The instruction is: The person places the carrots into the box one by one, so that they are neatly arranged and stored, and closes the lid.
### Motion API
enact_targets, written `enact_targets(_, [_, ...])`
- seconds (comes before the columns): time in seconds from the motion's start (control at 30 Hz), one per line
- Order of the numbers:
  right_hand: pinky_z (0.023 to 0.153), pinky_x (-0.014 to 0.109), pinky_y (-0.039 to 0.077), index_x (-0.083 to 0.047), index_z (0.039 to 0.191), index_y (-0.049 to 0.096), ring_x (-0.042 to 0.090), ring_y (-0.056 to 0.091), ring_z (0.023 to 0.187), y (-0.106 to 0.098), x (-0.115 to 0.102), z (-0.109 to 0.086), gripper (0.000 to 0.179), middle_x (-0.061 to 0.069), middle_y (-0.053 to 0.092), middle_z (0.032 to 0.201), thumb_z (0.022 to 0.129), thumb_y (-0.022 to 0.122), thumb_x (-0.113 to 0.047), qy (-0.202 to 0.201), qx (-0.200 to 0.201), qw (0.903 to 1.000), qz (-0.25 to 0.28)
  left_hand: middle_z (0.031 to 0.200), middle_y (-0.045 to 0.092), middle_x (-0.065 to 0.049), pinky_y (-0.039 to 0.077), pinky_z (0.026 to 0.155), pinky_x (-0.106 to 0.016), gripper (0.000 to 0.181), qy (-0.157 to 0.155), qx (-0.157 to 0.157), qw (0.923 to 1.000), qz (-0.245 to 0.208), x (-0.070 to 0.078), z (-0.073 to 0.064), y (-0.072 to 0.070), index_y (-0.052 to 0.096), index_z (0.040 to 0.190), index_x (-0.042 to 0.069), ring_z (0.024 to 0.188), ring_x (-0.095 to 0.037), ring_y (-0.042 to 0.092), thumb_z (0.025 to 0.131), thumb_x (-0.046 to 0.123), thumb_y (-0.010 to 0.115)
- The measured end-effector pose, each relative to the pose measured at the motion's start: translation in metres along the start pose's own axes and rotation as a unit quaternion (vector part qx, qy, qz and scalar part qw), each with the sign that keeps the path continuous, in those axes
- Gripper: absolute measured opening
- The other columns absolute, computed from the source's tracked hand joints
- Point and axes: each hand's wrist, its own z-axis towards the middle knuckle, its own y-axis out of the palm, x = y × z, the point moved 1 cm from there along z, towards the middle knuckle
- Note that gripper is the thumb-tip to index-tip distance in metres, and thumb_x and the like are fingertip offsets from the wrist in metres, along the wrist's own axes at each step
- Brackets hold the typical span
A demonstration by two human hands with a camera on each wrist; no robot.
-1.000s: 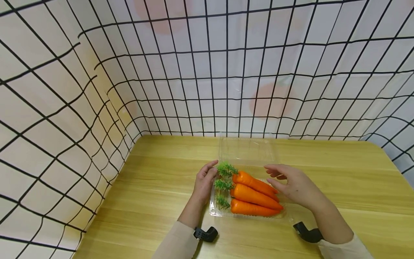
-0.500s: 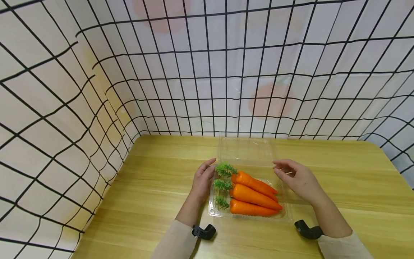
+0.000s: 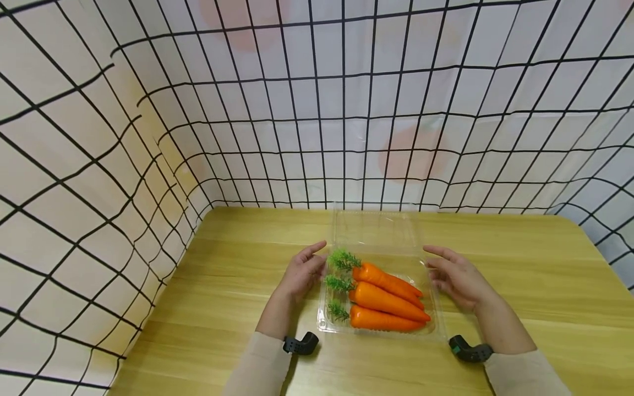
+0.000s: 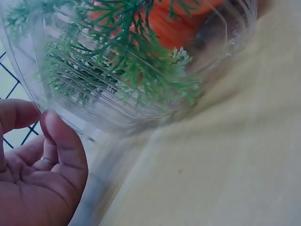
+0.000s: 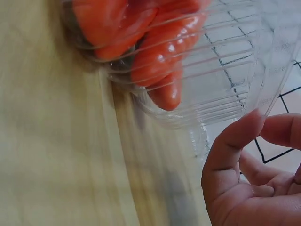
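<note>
A clear plastic clamshell container [image 3: 323, 325] lies on the table with its lid [image 3: 375, 227] folded back toward the grid wall. Inside are several orange carrots [image 3: 386, 319] with feathery green tops [image 3: 339, 284], tops to the left and tips to the right. My left hand [image 3: 299, 273] is at the container's left side; in the left wrist view its thumb and index finger pinch the rim [image 4: 44, 101]. On the opposite side my right hand [image 3: 458, 280] pinches the right rim [image 5: 267, 101] between thumb and index finger, past the carrot tips [image 5: 167, 92].
A pale wall with a black grid [image 3: 342, 137] closes off the back and both sides of the wooden table [image 3: 247, 264]. The lid reaches close to the back wall. Each wrist wears a black camera strap [image 3: 301, 344].
My right hand has moved right, from above the carrot tips to the container's right rim. The left hand shifted slightly left along with the whole view. The carrots stay in place in the container.
</note>
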Motion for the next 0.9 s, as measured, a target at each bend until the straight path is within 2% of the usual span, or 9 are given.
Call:
enact_targets(0.07, [0.065,0.017,0.055,-0.025,0.137,0.053,0.005,0.061,0.075,-0.0001,0.0013,0.0008,0.031,-0.003,0.059,0.101,0.107,0.053,-0.019,-0.005,-0.023,0.9994,0.025,0.076,0.058,0.005,0.046,0.06,-0.02,0.053,-0.015,-0.02,0.9997,-0.006,0.0004,-0.0006,-0.0008,0.041,0.155,0.005,0.067,-0.008,0.054,0.104,0.012,0.051])
enact_targets(0.17, [0.064,0.017,0.055,-0.027,0.136,0.052,0.004,0.061,0.074,0.0011,0.0019,0.0022,0.032,-0.004,0.06,0.096,0.106,0.052,-0.015,-0.01,-0.045,0.9977,0.049,0.073,0.053,0.007,0.044,0.058,-0.02,0.054,-0.026,-0.041,0.9987,-0.014,-0.0007,-0.0004,-0.0016,0.038,0.157,0.005,0.065,-0.007,0.051,0.105,0.013,0.048])
enact_targets(0.33, [0.063,0.017,0.055,-0.028,0.138,0.05,0.004,0.061,0.073,0.0019,0.0018,0.0034,0.034,-0.005,0.063,0.09,0.108,0.049,-0.013,-0.016,-0.069,0.9944,0.078,0.069,0.046,0.008,0.042,0.055,-0.02,0.055,-0.026,-0.057,0.9978,-0.021,-0.0011,-0.0008,0.0005,0.034,0.159,0.009,0.063,-0.006,0.048,0.106,0.014,0.045])
enact_targets(0.7, [0.063,0.018,0.056,-0.027,0.142,0.047,0.005,0.061,0.074,-0.0012,0.0059,0.0043,0.038,-0.005,0.065,0.088,0.108,0.045,-0.009,-0.037,-0.097,0.9886,0.11,0.071,0.05,0.008,0.042,0.051,-0.017,0.055,-0.029,-0.036,0.9978,-0.048,-0.0021,-0.0013,0.0038,0.039,0.157,0.014,0.06,-0.005,0.047,0.104,0.009,0.048])
enact_targets(0.9, [0.063,0.018,0.056,-0.027,0.144,0.046,0.005,0.062,0.075,-0.0029,0.0087,0.0043,0.041,-0.004,0.066,0.086,0.108,0.043,-0.007,-0.048,-0.104,0.9855,0.126,0.07,0.047,0.008,0.041,0.051,-0.017,0.054,-0.025,-0.035,0.9975,-0.056,-0.0027,-0.0013,0.005,0.041,0.156,0.015,0.059,-0.004,0.046,0.102,0.008,0.048])
